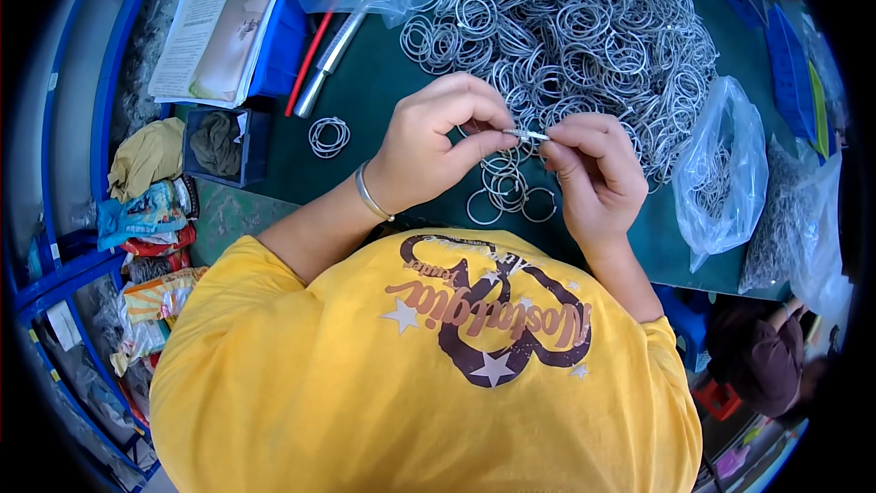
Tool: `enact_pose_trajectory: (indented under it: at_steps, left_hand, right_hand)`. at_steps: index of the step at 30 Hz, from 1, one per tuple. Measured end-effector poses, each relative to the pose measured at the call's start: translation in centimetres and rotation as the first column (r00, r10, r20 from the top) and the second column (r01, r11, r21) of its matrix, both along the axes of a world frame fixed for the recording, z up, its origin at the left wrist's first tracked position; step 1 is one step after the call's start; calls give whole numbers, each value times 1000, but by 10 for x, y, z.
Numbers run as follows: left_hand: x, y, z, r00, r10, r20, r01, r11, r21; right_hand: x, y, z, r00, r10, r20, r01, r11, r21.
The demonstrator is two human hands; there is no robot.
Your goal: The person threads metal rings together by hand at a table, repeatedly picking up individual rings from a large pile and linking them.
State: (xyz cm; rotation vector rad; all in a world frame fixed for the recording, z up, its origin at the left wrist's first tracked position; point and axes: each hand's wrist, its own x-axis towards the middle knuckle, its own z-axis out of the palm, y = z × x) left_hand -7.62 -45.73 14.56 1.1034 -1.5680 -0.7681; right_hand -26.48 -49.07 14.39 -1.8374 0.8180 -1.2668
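My left hand [447,123] and my right hand [598,169] meet over the near edge of a heap of rings. Pinched between both sets of fingertips is a thin silvery metal ring [527,134], seen nearly edge-on; the fingers cover its ends. Just below it several loose metal rings [504,184] lie on the dark green table [365,141]. Behind my hands spreads the large tangled heap of grey metal rings [584,23]. Left of my left hand, a small stack of rings [328,138] lies by itself.
A red stick [310,64] and a silvery tool [333,55] lie beside a blue bin [281,46] with papers. A box with dark cloth [217,144] sits at left. Plastic bags of metal pieces [721,173] stand at right. Another person [762,351] is at lower right.
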Motion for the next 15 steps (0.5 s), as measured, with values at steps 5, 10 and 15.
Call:
enact_pose_trajectory:
  at_steps: [5,10,15]
  left_hand:
    - [3,0,0,999,25,33,-22,997,-77]
    - [3,-2,0,983,47,178,-13,982,-187]
    - [0,1,-1,999,23,48,-23,1000,2]
  right_hand:
    - [0,-1,1,999,-4,-44,3,1000,-12]
    - [2,-2,1,992,4,-128,-30,979,-203]
    - [-3,1,-8,999,42,14,-43,997,66]
